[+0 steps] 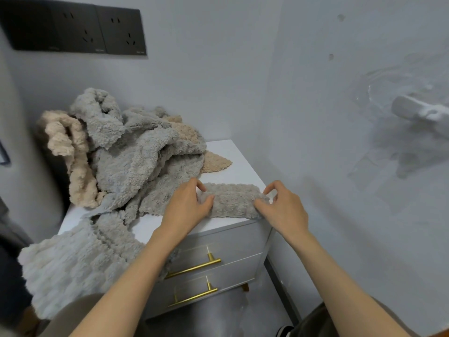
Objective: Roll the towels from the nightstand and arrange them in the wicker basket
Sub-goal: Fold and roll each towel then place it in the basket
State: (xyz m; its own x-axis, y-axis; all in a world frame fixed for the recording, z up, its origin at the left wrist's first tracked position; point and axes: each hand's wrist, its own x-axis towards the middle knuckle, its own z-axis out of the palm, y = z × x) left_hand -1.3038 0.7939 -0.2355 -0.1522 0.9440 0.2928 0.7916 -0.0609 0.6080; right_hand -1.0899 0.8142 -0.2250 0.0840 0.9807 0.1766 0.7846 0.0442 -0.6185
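A folded grey-beige towel strip (233,200) lies along the front right of the white nightstand (230,152). My left hand (187,205) pinches its left end between thumb and fingers. At the strip's right end, near the nightstand corner, my right hand (283,207) pinches the fabric. Behind and to the left sits a heap of fluffy grey towels (136,152) mixed with beige towels (70,147). One grey towel (73,263) hangs over the nightstand's front left edge. No wicker basket is in view.
The nightstand stands in a wall corner and has two drawers with gold handles (194,267). Black wall sockets (80,30) are mounted above the towel heap. A white fitting (418,113) juts from the right wall. My knees and a shoe (284,332) show below.
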